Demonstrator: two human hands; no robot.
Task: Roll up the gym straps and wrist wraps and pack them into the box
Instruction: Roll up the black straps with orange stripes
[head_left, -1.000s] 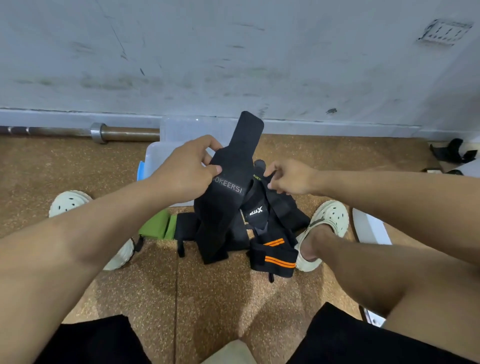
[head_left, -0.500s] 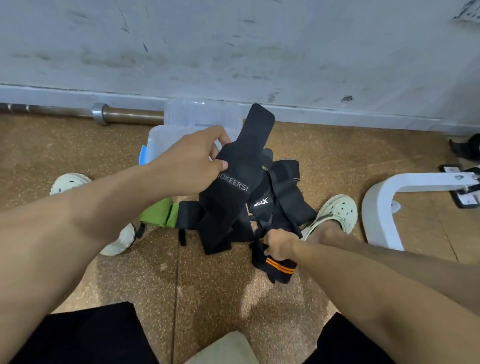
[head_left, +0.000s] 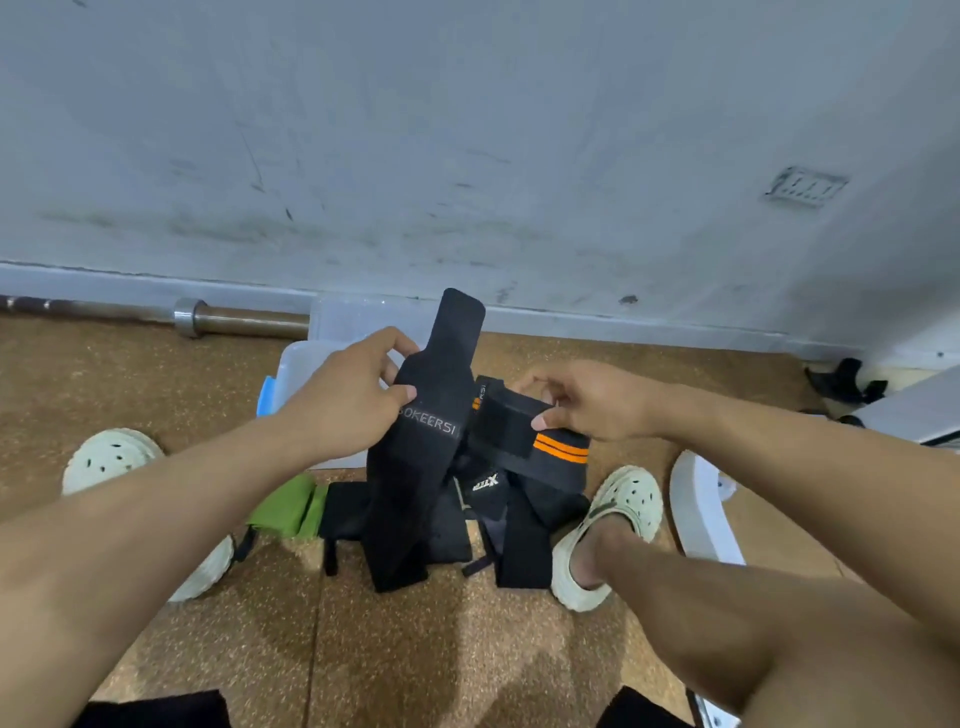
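– What changed?
– The right hand (head_left: 587, 400) has lifted the orange-striped wrap (head_left: 524, 441) off the floor pile (head_left: 467, 519) and pinches it.
– The left hand (head_left: 348, 400)?
– It still grips the long black strap (head_left: 421, 441), near the box (head_left: 296, 369).

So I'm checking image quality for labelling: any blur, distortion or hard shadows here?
Head view: wide-angle bending curves the wall base; forearms near the edges look stretched. Lettering on the black wrap stays readable. Soft shadows on the cork floor; no glare.
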